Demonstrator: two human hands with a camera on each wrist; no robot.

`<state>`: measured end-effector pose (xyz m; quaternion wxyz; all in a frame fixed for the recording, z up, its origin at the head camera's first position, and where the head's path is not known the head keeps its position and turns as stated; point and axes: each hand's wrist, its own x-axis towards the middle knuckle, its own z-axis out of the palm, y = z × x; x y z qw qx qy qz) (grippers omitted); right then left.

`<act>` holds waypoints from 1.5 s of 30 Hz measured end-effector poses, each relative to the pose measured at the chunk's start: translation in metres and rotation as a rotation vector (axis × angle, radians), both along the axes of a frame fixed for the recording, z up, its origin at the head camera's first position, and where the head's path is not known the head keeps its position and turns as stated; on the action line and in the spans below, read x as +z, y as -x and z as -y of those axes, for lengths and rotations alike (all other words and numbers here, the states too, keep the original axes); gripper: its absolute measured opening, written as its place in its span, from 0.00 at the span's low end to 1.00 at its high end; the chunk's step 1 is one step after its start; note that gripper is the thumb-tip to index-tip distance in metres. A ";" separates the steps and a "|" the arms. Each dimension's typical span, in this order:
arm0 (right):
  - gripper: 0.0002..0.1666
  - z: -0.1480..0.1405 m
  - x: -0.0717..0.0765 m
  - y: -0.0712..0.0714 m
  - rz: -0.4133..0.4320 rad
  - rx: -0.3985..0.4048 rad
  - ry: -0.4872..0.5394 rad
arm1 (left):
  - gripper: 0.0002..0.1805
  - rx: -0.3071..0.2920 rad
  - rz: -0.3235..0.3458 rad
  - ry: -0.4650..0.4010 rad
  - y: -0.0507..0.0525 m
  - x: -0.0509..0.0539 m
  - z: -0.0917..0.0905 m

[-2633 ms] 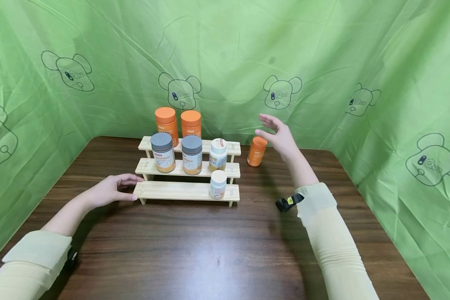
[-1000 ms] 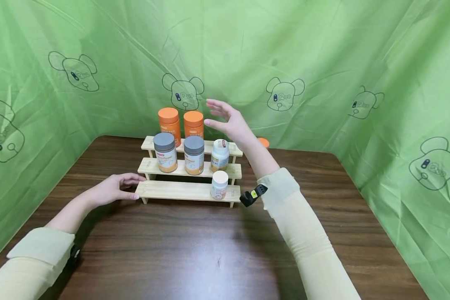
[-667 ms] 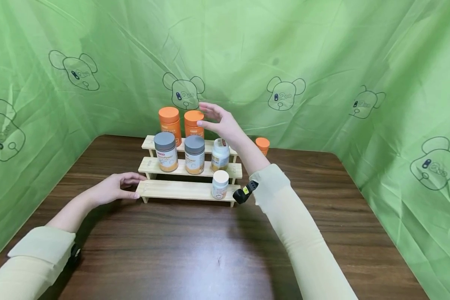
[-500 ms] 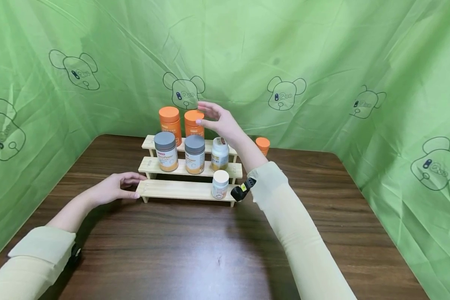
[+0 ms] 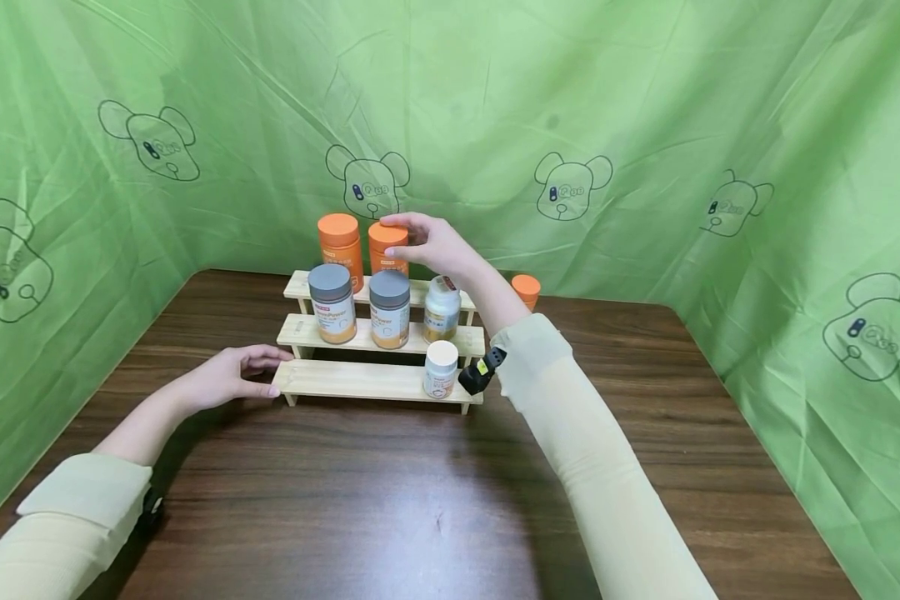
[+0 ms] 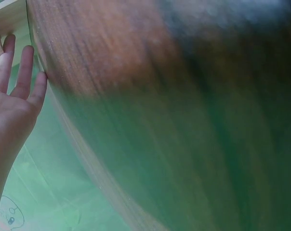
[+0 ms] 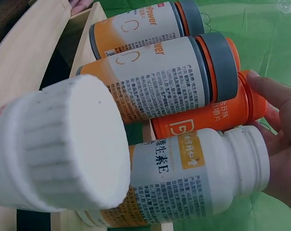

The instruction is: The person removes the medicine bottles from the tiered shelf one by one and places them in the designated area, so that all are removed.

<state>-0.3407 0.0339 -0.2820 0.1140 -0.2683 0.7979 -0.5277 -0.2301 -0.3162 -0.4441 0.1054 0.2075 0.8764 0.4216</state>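
In the head view, my right hand (image 5: 438, 247) grips the cap of the right-hand orange bottle (image 5: 387, 258) on the top tier, thumb in front and fingers behind. The right wrist view shows the thumb (image 7: 273, 91) against that orange bottle (image 7: 208, 115); the other fingers are partly hidden. My left hand (image 5: 221, 381) touches the left end of the wooden three-tier stand (image 5: 345, 379), its fingers extended. In the left wrist view, the fingertips of the left hand (image 6: 13, 106) meet a pale wooden piece of the stand (image 6: 13, 21).
Another orange bottle (image 5: 339, 250) stands left of the gripped one. Two grey-capped jars (image 5: 332, 308) and a white bottle (image 5: 441, 312) occupy the middle tier. A small white bottle (image 5: 440, 371) is on the lowest tier. An orange-capped bottle (image 5: 526, 290) stands right of the stand, partly behind the forearm.
My right hand has moved left from beside the lone orange bottle to the top tier, then lowered and closed around the right-hand orange bottle's cap. The left hand stays at the stand.
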 end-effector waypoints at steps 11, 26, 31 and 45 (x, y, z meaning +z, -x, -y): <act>0.31 0.003 0.002 0.001 0.005 -0.022 -0.016 | 0.31 0.000 0.004 -0.004 -0.001 -0.001 -0.001; 0.32 -0.011 0.017 -0.003 -0.056 -0.063 0.097 | 0.31 0.012 -0.002 0.003 -0.001 -0.001 0.001; 0.33 -0.024 0.023 -0.004 -0.076 -0.087 0.130 | 0.31 0.007 0.004 -0.004 -0.001 -0.001 0.000; 0.33 -0.061 0.038 -0.007 -0.103 -0.163 0.189 | 0.31 0.011 0.003 -0.005 -0.001 -0.001 0.000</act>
